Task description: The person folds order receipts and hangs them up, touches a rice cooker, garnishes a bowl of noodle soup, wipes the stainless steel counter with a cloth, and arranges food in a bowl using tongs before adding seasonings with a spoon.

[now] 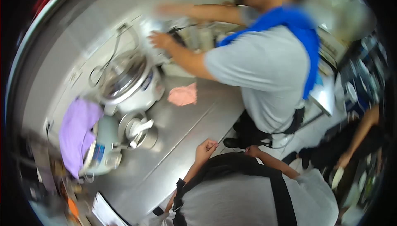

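Note:
My left hand (206, 149) is held in front of my body, by the near edge of the steel counter (178, 137). Its fingers are curled together, and I see nothing in them. Just past my dark apron, my right hand (252, 150) is partly covered, its fingers bent in with no object showing. Neither hand touches the things on the counter. A crumpled pink cloth (183, 95) lies farther in, beside a white rice cooker (134, 83) with a glass lid. Nearer stands a metal pot (147, 138) holding a white scoop or ladle.
At the left a second cooker (107, 143) has a purple cloth (78, 133) draped over it. A co-worker (264, 60) in a grey shirt reaches over the counter's far end. Another person's arm (364, 131) shows at the right. A white board or tray (107, 211) lies lower left.

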### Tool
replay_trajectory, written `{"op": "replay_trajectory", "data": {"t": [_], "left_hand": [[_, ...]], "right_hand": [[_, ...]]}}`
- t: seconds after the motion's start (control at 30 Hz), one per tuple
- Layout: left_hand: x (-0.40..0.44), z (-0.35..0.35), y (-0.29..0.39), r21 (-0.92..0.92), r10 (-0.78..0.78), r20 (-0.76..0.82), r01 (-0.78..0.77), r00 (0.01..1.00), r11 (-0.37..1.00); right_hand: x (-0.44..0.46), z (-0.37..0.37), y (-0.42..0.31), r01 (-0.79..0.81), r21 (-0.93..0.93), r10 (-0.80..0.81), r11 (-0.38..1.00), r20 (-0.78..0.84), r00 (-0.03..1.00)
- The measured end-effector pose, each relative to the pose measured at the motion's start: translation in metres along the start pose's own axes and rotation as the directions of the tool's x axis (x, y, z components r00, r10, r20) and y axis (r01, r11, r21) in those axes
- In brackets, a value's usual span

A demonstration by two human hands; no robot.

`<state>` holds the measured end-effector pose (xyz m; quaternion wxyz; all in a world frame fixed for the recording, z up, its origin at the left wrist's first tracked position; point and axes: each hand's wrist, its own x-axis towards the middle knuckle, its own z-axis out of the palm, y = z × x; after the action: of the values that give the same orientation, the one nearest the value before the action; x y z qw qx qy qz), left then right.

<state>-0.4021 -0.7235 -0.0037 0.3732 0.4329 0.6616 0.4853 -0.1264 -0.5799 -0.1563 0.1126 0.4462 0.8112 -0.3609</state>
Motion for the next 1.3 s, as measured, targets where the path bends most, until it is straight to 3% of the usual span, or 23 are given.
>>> {"op": "replay_trajectory", "data": {"t": [0.03, 0.1, 0.2, 0.27, 0.33, 0.43, 0.53, 0.63, 0.73, 0.83, 0.87, 0.93, 1.03, 1.1, 1.17, 1.3], "left_hand": [[0.0, 0.001, 0.005, 0.088, -0.013, 0.028, 0.011, 1.0, 0.996], [0.004, 0.005, -0.002, 0.04, -0.128, 0.268, 0.121, 0.955, 0.992], [0.01, 0.021, -0.02, 0.091, -0.275, 0.563, 0.272, 0.78, 0.958], [0.01, 0.034, -0.032, 0.188, -0.327, 0.659, 0.272, 0.677, 0.944], [0.008, 0.051, -0.043, 0.278, -0.366, 0.71, 0.238, 0.602, 0.931], [0.005, 0.083, -0.057, 0.379, -0.413, 0.754, 0.175, 0.51, 0.909], [0.004, 0.125, -0.071, 0.451, -0.444, 0.779, 0.097, 0.443, 0.887], [-0.001, 0.177, -0.086, 0.487, -0.452, 0.801, 0.011, 0.392, 0.873], [-0.006, 0.238, -0.1, 0.493, -0.441, 0.832, -0.083, 0.336, 0.866], [0.0, 0.3, -0.108, 0.476, -0.415, 0.864, -0.192, 0.286, 0.858], [0.003, 0.317, -0.111, 0.47, -0.408, 0.872, -0.229, 0.271, 0.852], [0.015, 0.346, -0.112, 0.468, -0.397, 0.877, -0.295, 0.269, 0.833], [0.037, 0.359, -0.099, 0.516, -0.419, 0.852, -0.36, 0.314, 0.777], [0.05, 0.355, -0.096, 0.583, -0.467, 0.809, -0.387, 0.355, 0.715], [0.068, 0.351, -0.115, 0.637, -0.516, 0.77, -0.434, 0.374, 0.637], [0.085, 0.332, -0.103, 0.725, -0.527, 0.685, -0.401, 0.503, 0.56]], "right_hand": [[-0.006, 0.001, 0.006, -0.026, 0.047, 0.024, 0.999, 0.027, 0.999], [-0.015, 0.003, 0.019, -0.059, 0.134, 0.047, 0.989, 0.09, 0.995], [-0.03, 0.016, 0.052, 0.079, -0.018, -0.078, 0.997, 0.074, 0.994], [-0.042, 0.026, 0.073, 0.108, -0.063, -0.102, 0.992, 0.094, 0.99], [-0.058, 0.039, 0.099, 0.136, -0.043, -0.132, 0.99, 0.097, 0.987], [-0.094, 0.048, 0.129, -0.191, 0.038, 0.187, 0.981, 0.089, 0.978], [-0.155, 0.041, 0.16, -0.339, 0.29, 0.371, 0.895, -0.063, 0.926], [-0.211, 0.051, 0.208, -0.293, 0.389, 0.382, 0.874, -0.177, 0.907], [-0.261, 0.063, 0.252, -0.52, 0.602, 0.607, 0.606, 0.073, 0.791], [-0.297, 0.081, 0.301, -0.598, 0.412, 0.606, 0.687, 0.128, 0.785], [-0.312, 0.088, 0.308, -0.599, 0.492, 0.634, 0.632, 0.115, 0.765], [-0.339, 0.084, 0.313, -0.569, 0.634, 0.682, 0.523, 0.088, 0.726], [-0.351, 0.09, 0.307, -0.476, 0.874, 0.777, 0.098, 0.231, 0.585], [-0.355, 0.104, 0.3, -0.366, 0.917, 0.791, -0.158, 0.339, 0.509], [-0.354, 0.114, 0.294, -0.381, 0.909, 0.781, -0.169, 0.359, 0.511], [-0.326, 0.112, 0.292, -0.475, 0.875, 0.721, 0.094, 0.269, 0.639]]}}
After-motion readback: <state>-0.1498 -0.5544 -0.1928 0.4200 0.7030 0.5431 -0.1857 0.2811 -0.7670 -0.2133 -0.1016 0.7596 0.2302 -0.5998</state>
